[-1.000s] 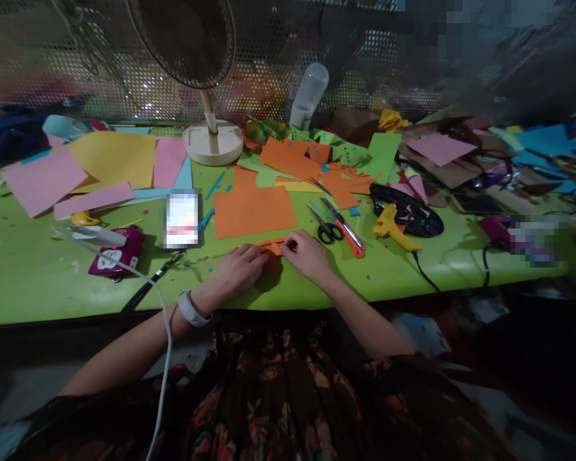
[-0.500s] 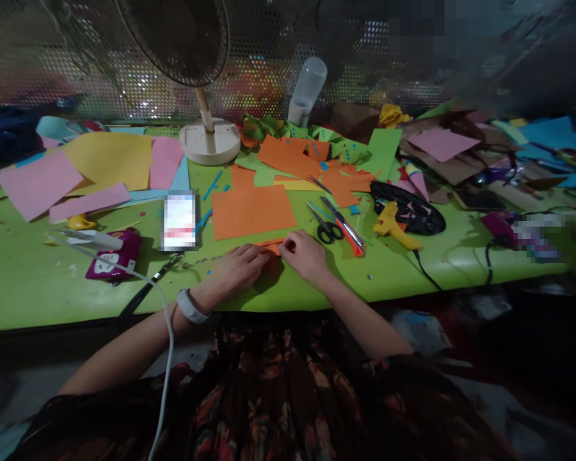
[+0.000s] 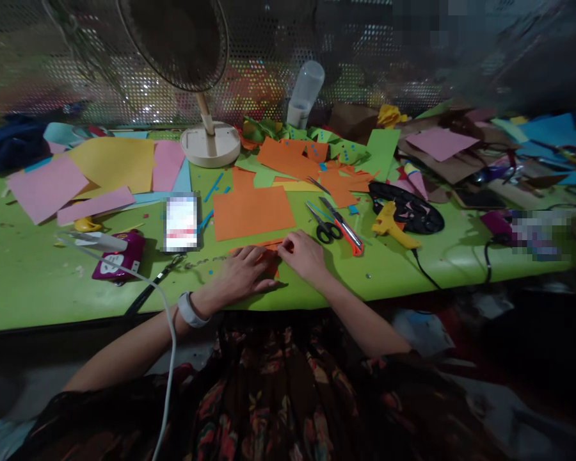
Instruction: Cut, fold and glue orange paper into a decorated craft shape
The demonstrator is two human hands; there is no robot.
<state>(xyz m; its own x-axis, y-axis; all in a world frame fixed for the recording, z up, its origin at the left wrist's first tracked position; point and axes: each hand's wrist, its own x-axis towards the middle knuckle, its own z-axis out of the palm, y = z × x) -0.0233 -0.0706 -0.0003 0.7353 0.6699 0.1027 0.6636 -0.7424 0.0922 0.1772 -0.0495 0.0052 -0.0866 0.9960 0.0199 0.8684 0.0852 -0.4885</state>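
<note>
Now pressing orange paper [image 3: 271, 246] with loosely spread left hand [image 3: 239, 274] and pinching it with right hand [image 3: 306, 257], near to scissors [image 3: 321, 221] and cutter [image 3: 351, 239] on this hand's right.

Dim throughout; lower right sinks near black. Green tabletop [image 3: 29, 272] faintly glossy, lower left. Pixelated white rectangle [image 3: 181, 221], left of centre, brightest patch. Soft shadow beneath left hand [image 3: 237, 272]. Perforated backing [image 3: 264, 89] glints, upper middle. Wide-angle stretch, softness toward right edge; upper right blocky.
</note>
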